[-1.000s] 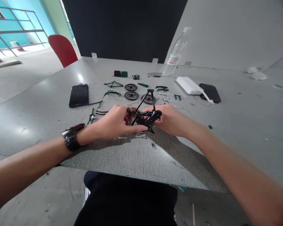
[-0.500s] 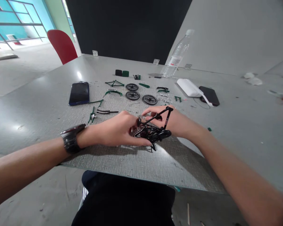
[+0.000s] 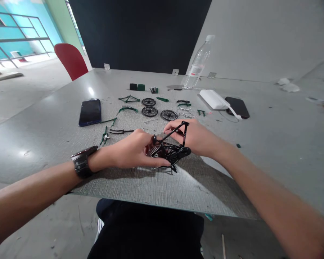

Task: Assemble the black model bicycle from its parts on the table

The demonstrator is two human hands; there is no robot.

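My left hand (image 3: 132,149) is closed round the rear of a small black model bicycle frame (image 3: 175,135), its thumb stretched along the near side. A spoked rear wheel (image 3: 164,154) and chain guard (image 3: 184,153) are fitted to it. Behind the frame, my right hand (image 3: 190,135) has its fingers curled and pressed together; whatever they hold is hidden or too small to name. Beyond the hands lie three loose wheels (image 3: 169,115), a green frame (image 3: 129,99), a green curved mudguard (image 3: 128,109) and a black fork (image 3: 121,131).
A phone (image 3: 90,112) lies at the left. A white power bank (image 3: 213,99), another dark phone (image 3: 237,107) and a clear bottle (image 3: 198,64) are at the right. Green handlebars (image 3: 105,136) and small silver parts (image 3: 186,113) are spread on the grey table (image 3: 151,190).
The view has shifted slightly. The left hand keeps its hold on the bicycle frame. A dark patch near the right fingers no longer shows; those fingers remain curled behind the frame.
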